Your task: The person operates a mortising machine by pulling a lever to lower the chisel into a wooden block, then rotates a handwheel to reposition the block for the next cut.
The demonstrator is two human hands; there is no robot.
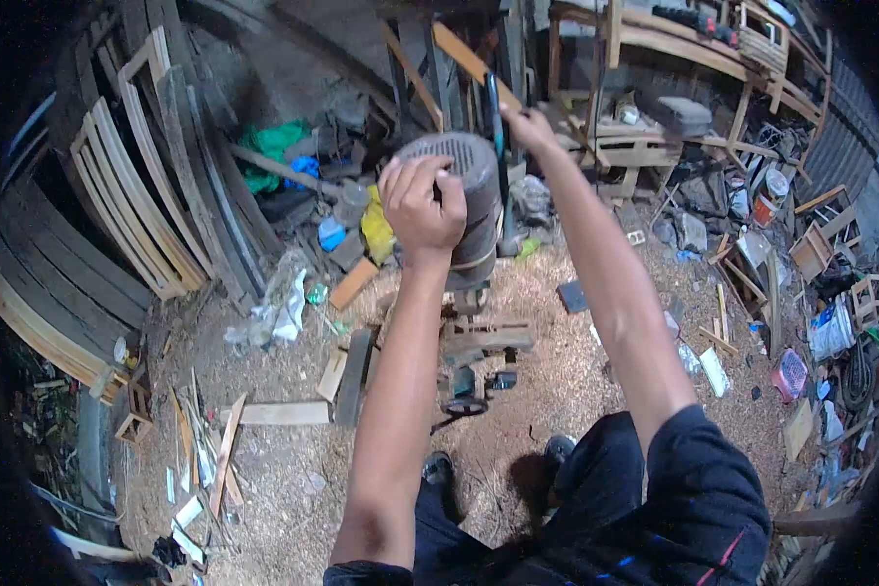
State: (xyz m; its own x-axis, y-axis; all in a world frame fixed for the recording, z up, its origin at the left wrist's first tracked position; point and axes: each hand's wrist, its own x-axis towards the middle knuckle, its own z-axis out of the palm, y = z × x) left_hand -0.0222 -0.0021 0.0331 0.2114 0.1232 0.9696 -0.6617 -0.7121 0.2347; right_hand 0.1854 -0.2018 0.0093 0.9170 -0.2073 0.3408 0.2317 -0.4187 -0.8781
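A grey cylindrical motor housing [476, 181] with a vented round top stands upright in front of me. My left hand [424, 207] rests against its near left side and top edge, fingers bent; whether it grips anything is hidden. Farther forward and to the right, my right hand [527, 125] reaches out beside a blue-black upright bar [498, 117] and the lower end of a wooden strip [467, 61]. Blur hides what its fingers touch. Beneath the motor are a wooden block [488, 337] and a dark handwheel [465, 406].
Curved wooden frames [117, 195] and boards lean at the left. Wood offcuts [230, 439] and sawdust cover the floor. A wooden rack [693, 44] stands at the back right, with a white bucket [774, 186] and scattered debris below it.
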